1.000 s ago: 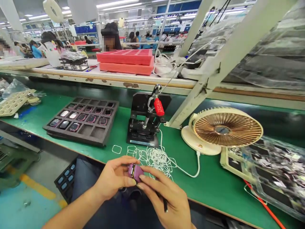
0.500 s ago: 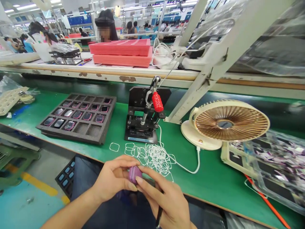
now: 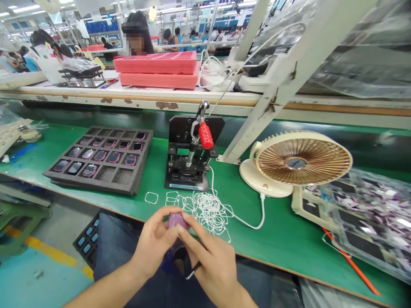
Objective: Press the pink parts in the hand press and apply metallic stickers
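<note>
Green bench (image 3: 257, 248) beyond hands. Purple watch case (image 3: 177, 220) pinched between curled left hand (image 3: 152, 241) and right hand (image 3: 213, 259), thin tool (image 3: 192, 272) tucked in latter — case just rotated, inside now hidden, outer shell apparently being worked.

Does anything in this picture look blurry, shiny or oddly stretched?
In the head view, clear plastic at upper right looks smeared; in the head view, a screen in the dark tray glints whitish; in the head view, the purple piece shows little detail and the fan looks flattened.

The press (image 3: 187, 169) stands behind the hands (image 3: 214, 260), between tray (image 3: 123, 176) and fan (image 3: 295, 164).
</note>
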A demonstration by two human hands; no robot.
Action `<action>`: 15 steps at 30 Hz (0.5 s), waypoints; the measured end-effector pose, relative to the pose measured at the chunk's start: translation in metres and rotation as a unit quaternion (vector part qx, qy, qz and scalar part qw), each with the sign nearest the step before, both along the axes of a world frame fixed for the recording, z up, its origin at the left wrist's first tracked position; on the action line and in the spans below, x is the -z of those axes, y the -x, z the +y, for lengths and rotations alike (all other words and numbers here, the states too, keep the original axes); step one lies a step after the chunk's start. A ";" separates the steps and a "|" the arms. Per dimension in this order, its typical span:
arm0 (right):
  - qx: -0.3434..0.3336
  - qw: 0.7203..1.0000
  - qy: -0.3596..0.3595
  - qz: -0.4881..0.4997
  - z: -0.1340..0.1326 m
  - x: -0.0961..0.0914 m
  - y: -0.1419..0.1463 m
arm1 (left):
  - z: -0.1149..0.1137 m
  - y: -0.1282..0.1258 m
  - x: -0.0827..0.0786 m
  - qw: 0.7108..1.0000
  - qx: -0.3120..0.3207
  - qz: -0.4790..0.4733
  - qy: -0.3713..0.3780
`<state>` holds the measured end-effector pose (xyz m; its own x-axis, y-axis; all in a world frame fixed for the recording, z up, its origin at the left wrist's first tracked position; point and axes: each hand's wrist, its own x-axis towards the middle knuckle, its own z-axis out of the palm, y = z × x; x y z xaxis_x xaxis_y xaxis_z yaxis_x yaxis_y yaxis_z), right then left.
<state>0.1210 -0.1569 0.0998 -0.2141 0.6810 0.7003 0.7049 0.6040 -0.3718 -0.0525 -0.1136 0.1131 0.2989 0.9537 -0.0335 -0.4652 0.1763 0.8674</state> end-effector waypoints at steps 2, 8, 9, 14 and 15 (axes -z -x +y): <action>0.011 0.998 0.016 0.052 0.003 -0.001 0.004 | -0.001 -0.004 -0.001 0.998 -0.041 -0.008 0.047; -0.040 0.981 0.137 0.129 0.009 -0.016 0.004 | 0.001 0.002 -0.004 0.995 -0.040 -0.064 0.061; -0.065 0.980 0.144 0.121 0.009 -0.018 0.003 | 0.001 0.003 -0.004 0.995 -0.034 -0.066 0.059; -0.101 0.979 0.123 0.129 0.008 -0.021 0.002 | 0.000 0.003 -0.002 0.997 -0.013 -0.068 0.031; -0.101 0.979 0.118 0.135 0.007 -0.020 0.002 | -0.001 0.002 -0.002 0.997 -0.021 -0.068 0.023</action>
<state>0.1187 -0.1496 0.1202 -0.1899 0.7936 0.5781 0.4361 0.5957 -0.6745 -0.0545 -0.1145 0.1150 0.2645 0.9636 -0.0400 -0.5853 0.1934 0.7874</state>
